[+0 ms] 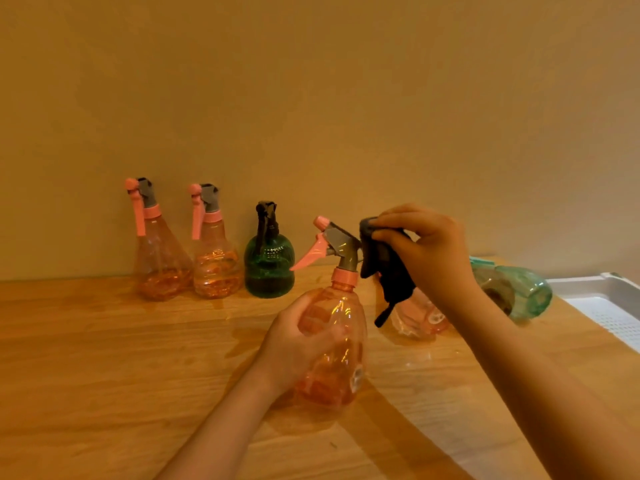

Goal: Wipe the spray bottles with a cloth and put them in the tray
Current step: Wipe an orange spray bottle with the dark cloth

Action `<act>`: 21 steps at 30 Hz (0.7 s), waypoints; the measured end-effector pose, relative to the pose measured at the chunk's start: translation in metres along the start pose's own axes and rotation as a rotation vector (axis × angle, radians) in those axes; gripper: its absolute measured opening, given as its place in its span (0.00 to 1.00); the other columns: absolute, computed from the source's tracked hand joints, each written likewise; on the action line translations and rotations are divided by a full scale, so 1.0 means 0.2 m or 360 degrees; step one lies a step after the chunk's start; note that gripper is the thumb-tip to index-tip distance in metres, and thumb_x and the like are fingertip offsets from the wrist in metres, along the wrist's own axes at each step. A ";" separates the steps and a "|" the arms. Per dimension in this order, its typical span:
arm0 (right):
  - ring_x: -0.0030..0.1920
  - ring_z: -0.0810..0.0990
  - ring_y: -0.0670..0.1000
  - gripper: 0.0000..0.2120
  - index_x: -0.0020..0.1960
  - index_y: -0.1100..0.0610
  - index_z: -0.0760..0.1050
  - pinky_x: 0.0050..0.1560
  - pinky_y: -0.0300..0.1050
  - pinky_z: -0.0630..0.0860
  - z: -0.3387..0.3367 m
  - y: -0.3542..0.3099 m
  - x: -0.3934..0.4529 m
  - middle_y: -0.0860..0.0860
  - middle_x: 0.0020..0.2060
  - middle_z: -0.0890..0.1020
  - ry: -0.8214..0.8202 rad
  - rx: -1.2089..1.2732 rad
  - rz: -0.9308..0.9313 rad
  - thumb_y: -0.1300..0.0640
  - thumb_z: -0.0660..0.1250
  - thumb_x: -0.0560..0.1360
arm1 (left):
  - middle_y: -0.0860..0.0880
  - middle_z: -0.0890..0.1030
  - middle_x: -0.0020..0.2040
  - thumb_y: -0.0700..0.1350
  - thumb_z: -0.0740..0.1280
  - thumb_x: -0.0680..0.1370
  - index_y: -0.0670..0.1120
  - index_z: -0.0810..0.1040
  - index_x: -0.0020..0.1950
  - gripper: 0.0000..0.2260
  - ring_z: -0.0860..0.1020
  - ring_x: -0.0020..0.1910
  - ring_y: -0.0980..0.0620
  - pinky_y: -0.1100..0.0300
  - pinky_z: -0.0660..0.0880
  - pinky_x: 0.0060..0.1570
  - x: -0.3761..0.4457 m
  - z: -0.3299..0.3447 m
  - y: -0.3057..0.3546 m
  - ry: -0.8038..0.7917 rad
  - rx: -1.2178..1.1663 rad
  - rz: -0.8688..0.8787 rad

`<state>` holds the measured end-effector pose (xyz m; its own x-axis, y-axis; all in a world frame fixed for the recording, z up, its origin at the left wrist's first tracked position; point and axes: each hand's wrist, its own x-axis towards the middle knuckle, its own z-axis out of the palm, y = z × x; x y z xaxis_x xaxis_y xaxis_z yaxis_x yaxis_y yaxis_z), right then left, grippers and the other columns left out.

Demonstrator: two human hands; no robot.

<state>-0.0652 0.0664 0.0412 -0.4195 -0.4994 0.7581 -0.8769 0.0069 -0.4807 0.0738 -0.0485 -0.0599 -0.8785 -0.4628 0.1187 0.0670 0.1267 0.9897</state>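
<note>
Wooden tabletop against a plain wall. Far left, standing by the wall in a row: two pink spray bottles, then a dark green spray bottle, all upright. Centre, near: the left hand grips the body of a pink held bottle, its grey-and-pink trigger head tilted to the left. Just right of that head, the right hand pinches a dark cloth, which touches the back of the head and hangs down. Behind the right arm, a pink bottle and a pale green bottle lie on their sides. Far right: the white tray, at the tabletop edge.
</note>
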 end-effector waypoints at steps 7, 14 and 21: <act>0.44 0.79 0.38 0.17 0.44 0.47 0.79 0.47 0.29 0.73 0.06 -0.04 -0.12 0.39 0.40 0.80 0.0079 0.0217 0.0135 0.69 0.71 0.68 | 0.53 0.83 0.51 0.57 0.73 0.59 0.51 0.74 0.62 0.32 0.82 0.51 0.54 0.61 0.78 0.46 -0.03 -0.02 0.00 -0.0058 -0.0037 0.0081; 0.46 0.79 0.42 0.14 0.44 0.53 0.81 0.50 0.32 0.74 0.03 0.01 -0.26 0.42 0.41 0.80 0.0135 -0.0010 0.0050 0.69 0.73 0.66 | 0.53 0.83 0.53 0.57 0.73 0.59 0.53 0.73 0.64 0.34 0.81 0.54 0.53 0.60 0.78 0.47 -0.02 -0.01 -0.02 -0.0042 -0.0115 0.0060; 0.45 0.80 0.40 0.14 0.43 0.48 0.79 0.49 0.32 0.75 -0.05 -0.05 -0.15 0.40 0.41 0.80 0.0296 0.0190 0.0080 0.67 0.71 0.67 | 0.53 0.79 0.59 0.56 0.75 0.56 0.53 0.67 0.69 0.42 0.79 0.57 0.57 0.59 0.78 0.54 -0.01 -0.02 -0.04 -0.0119 -0.0043 0.0048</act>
<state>-0.0460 0.0906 0.0283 -0.5075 -0.3326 0.7949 -0.8246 -0.0803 -0.5601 0.0767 -0.0514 -0.0670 -0.9086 -0.3923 0.1430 0.1055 0.1156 0.9877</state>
